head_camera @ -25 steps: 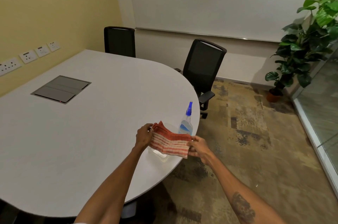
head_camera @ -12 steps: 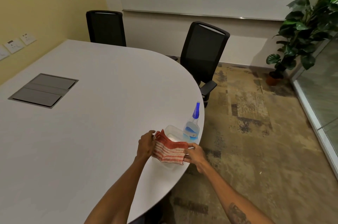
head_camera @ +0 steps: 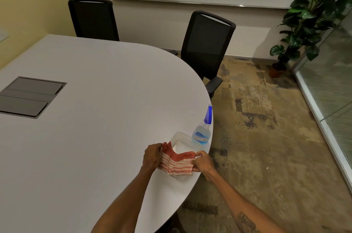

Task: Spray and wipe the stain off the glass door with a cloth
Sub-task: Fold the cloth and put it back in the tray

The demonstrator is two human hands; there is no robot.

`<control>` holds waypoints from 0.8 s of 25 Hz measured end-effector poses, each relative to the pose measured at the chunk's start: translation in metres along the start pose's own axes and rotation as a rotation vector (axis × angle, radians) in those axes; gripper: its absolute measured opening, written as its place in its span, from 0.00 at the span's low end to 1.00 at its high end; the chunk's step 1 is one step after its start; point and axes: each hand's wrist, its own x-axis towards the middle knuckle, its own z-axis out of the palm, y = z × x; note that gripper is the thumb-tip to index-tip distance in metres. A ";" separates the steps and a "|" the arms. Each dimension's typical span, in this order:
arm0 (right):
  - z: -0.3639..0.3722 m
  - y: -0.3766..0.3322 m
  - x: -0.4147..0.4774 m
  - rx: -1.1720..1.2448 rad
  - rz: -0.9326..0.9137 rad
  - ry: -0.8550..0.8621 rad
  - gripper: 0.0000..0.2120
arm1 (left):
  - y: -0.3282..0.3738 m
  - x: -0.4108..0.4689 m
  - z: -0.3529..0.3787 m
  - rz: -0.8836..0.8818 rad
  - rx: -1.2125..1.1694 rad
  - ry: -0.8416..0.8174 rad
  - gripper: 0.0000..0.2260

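Your view swung left and dipped since a second ago, so the wall sockets slid almost out of frame and the chairs climbed toward the top, while your hands kept the cloth [head_camera: 176,162] stretched between them near the table's [head_camera: 85,137] edge. Your left hand [head_camera: 152,156] was clenched on the cloth's left end, your right hand [head_camera: 202,162] pinched its right end, and the striped fabric sagged between the two.

Hard to read: a clear tub [head_camera: 181,142] sat right behind the cloth, its front part covered by the fabric, and you couldn't tell what it held. The plant [head_camera: 312,13] was cut off at the top and right. The glass door [head_camera: 333,80] ran off the right edge, blurred, and no stain could be made out on it. The grey hatch [head_camera: 28,97] was clipped at the left.

Around you: two black chairs [head_camera: 207,42] stood at the far side of the table, one tucked in, one angled off at the curve. Patchy carpet [head_camera: 266,147] lay between table and glass.

The bottle [head_camera: 202,130], blue-capped with blue liquid, stood upright at the table's rim, just beyond your right hand and beside the tub, untouched. The door was well apart from both hands, off to your right.
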 end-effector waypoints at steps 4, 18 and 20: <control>-0.004 -0.002 0.001 -0.298 0.002 -0.001 0.19 | 0.001 0.007 -0.002 -0.008 0.056 -0.050 0.19; -0.056 -0.093 0.034 0.029 -0.350 0.350 0.19 | -0.004 0.010 0.006 -0.166 0.159 -0.162 0.16; -0.055 -0.092 0.030 0.003 -0.418 0.397 0.16 | -0.003 0.009 0.007 -0.176 0.156 -0.151 0.15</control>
